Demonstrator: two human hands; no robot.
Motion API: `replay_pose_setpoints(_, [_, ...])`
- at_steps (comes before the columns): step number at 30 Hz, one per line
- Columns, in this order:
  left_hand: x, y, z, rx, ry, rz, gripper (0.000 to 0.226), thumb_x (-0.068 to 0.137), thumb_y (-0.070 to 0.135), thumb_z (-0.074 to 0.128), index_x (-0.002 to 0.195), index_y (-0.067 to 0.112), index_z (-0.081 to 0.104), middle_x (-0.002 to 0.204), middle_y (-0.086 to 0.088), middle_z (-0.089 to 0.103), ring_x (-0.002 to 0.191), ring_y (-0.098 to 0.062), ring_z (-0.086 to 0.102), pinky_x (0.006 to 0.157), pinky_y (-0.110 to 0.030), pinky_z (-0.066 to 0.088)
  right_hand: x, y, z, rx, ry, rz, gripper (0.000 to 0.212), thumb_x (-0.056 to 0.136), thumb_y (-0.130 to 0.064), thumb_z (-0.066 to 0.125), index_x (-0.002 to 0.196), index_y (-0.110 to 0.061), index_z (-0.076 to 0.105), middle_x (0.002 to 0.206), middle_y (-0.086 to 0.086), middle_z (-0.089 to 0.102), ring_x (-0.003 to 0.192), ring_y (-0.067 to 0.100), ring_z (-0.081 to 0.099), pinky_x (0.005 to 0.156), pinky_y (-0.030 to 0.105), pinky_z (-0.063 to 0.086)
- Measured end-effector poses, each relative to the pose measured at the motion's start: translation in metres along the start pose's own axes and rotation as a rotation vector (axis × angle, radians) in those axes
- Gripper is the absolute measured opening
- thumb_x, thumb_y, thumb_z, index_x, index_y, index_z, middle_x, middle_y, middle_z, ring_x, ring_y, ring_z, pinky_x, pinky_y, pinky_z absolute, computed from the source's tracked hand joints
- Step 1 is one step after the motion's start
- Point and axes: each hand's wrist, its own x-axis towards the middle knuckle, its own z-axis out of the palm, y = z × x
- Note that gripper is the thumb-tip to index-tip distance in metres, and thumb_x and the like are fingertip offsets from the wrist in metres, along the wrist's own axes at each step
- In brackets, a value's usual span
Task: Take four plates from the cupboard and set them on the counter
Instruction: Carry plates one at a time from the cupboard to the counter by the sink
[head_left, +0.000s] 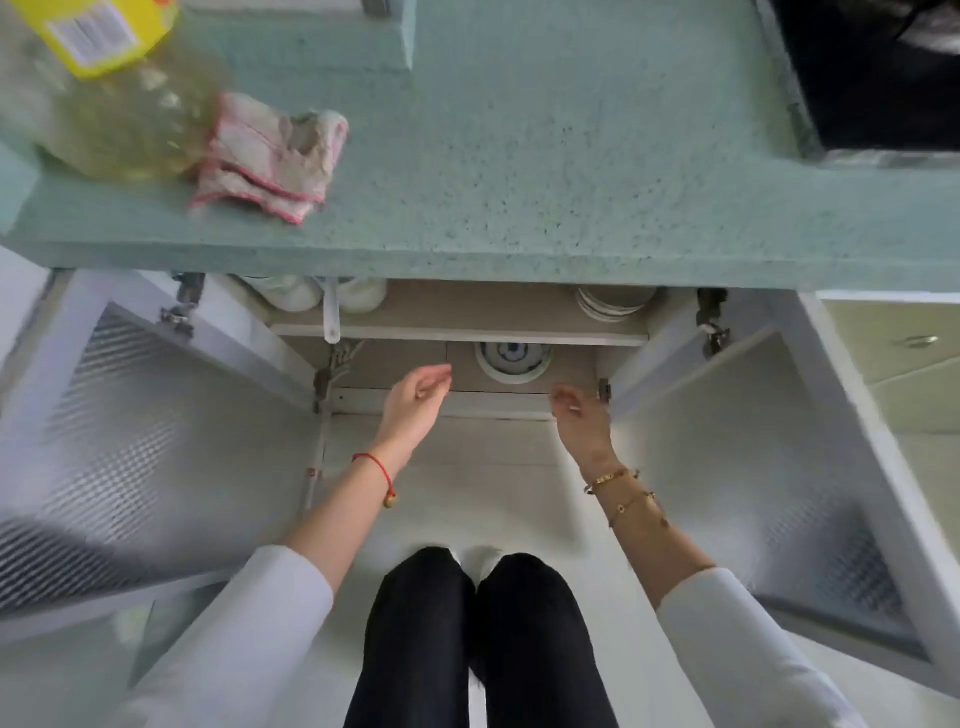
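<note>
Here the person stands close to the base cupboard (457, 358), both doors swung wide so the shelves are reachable from above. The left hand (415, 397) hangs at the front edge of the lower shelf with its fingers loosely curled and nothing in them. The right hand (576, 415) sits at the same edge near the right door hinge, fingers bent and likewise empty, so neither grip has closed on anything. Judged from this, both hands are placed to reach in as a pair, which suits lifting a stack.

On the lower shelf, between and just beyond the hands, lies a blue-patterned dish (513, 359). On the upper shelf, at the right and half hidden under the counter's lip, sits a stack of white plates (610, 304); white bowls (311, 293) sit at the left.

Farthest, the green counter (519, 156) carries no plates yet; an oil bottle (119, 104) and a folded cloth (270, 156) occupy its left part, leaving the middle free for setting down.
</note>
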Motion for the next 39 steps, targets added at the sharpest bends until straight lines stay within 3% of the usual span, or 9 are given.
replay_pose_setpoints(3, [0.072, -0.052, 0.028, 0.060, -0.003, -0.008, 0.029, 0.096, 0.016, 0.055, 0.122, 0.021, 0.065, 0.127, -0.009, 0.067, 0.116, -0.026, 0.064, 0.101, -0.047, 0.052, 0.061, 0.053, 0.031, -0.050, 0.020, -0.032, 0.023, 0.094, -0.015, 0.052, 0.112, -0.011, 0.066, 0.104, 0.000, 0.066, 0.092, 0.014, 0.058, 0.080, 0.019, 0.040])
replay_pose_setpoints(7, [0.170, -0.119, 0.070, 0.153, -0.007, 0.009, 0.035, 0.094, 0.016, 0.057, 0.129, 0.009, 0.057, 0.124, -0.018, 0.066, 0.114, -0.040, 0.063, 0.097, -0.051, 0.052, 0.153, 0.125, 0.069, -0.053, 0.071, -0.050, 0.020, 0.092, -0.009, 0.054, 0.107, -0.002, 0.066, 0.103, 0.010, 0.068, 0.089, 0.021, 0.059, 0.080, 0.026, 0.042])
replay_pose_setpoints(12, [0.287, -0.185, 0.109, 0.109, 0.016, 0.021, 0.045, 0.095, 0.012, 0.057, 0.139, 0.007, 0.049, 0.135, -0.016, 0.059, 0.119, -0.035, 0.061, 0.101, -0.049, 0.051, 0.265, 0.199, 0.109, -0.075, 0.146, -0.082, 0.016, 0.089, -0.005, 0.056, 0.100, 0.002, 0.065, 0.090, 0.008, 0.061, 0.083, 0.020, 0.054, 0.074, 0.027, 0.039])
replay_pose_setpoints(17, [0.366, -0.230, 0.136, 0.186, 0.040, 0.117, 0.030, 0.092, 0.014, 0.062, 0.122, 0.010, 0.059, 0.125, -0.019, 0.063, 0.111, -0.037, 0.063, 0.096, -0.052, 0.053, 0.343, 0.227, 0.137, -0.126, 0.178, -0.175, 0.018, 0.091, -0.004, 0.057, 0.101, 0.009, 0.065, 0.099, 0.019, 0.068, 0.091, 0.027, 0.059, 0.082, 0.034, 0.047])
replay_pose_setpoints(20, [0.394, -0.242, 0.151, 0.156, 0.054, 0.176, 0.014, 0.090, 0.014, 0.066, 0.090, 0.025, 0.057, 0.102, -0.010, 0.065, 0.102, -0.030, 0.063, 0.092, -0.053, 0.054, 0.370, 0.225, 0.152, -0.196, 0.206, -0.240, 0.025, 0.094, -0.007, 0.056, 0.111, 0.010, 0.061, 0.112, 0.027, 0.068, 0.105, 0.039, 0.062, 0.087, 0.036, 0.047])
replay_pose_setpoints(26, [0.421, -0.250, 0.170, 0.171, 0.008, 0.213, 0.028, 0.088, 0.014, 0.069, 0.114, 0.003, 0.067, 0.114, -0.018, 0.070, 0.106, -0.033, 0.067, 0.092, -0.051, 0.056, 0.395, 0.225, 0.163, -0.318, 0.328, -0.258, 0.041, 0.088, -0.001, 0.054, 0.127, 0.009, 0.047, 0.129, 0.028, 0.053, 0.117, 0.040, 0.053, 0.082, 0.030, 0.044])
replay_pose_setpoints(29, [0.427, -0.248, 0.174, 0.192, -0.023, 0.196, 0.035, 0.084, 0.005, 0.068, 0.119, 0.003, 0.067, 0.117, -0.018, 0.070, 0.109, -0.033, 0.066, 0.093, -0.050, 0.056, 0.405, 0.235, 0.161, -0.377, 0.286, -0.215, 0.043, 0.090, -0.004, 0.050, 0.130, 0.011, 0.044, 0.132, 0.029, 0.050, 0.118, 0.038, 0.051, 0.073, 0.001, 0.031])
replay_pose_setpoints(34, [0.431, -0.250, 0.174, 0.239, 0.011, 0.242, 0.035, 0.078, 0.005, 0.072, 0.113, 0.003, 0.069, 0.110, -0.016, 0.073, 0.104, -0.028, 0.068, 0.087, -0.040, 0.057, 0.407, 0.241, 0.160, -0.337, 0.293, -0.261, 0.026, 0.089, 0.003, 0.051, 0.112, 0.012, 0.058, 0.114, 0.029, 0.065, 0.107, 0.040, 0.062, 0.075, 0.020, 0.036])
replay_pose_setpoints(39, [0.425, -0.253, 0.174, 0.230, 0.036, 0.267, 0.021, 0.078, 0.005, 0.073, 0.099, 0.002, 0.071, 0.099, -0.013, 0.074, 0.094, -0.022, 0.068, 0.080, -0.035, 0.056, 0.395, 0.240, 0.165, -0.304, 0.307, -0.314, 0.024, 0.089, -0.001, 0.057, 0.109, 0.012, 0.058, 0.105, 0.028, 0.069, 0.098, 0.040, 0.066, 0.067, 0.023, 0.038])
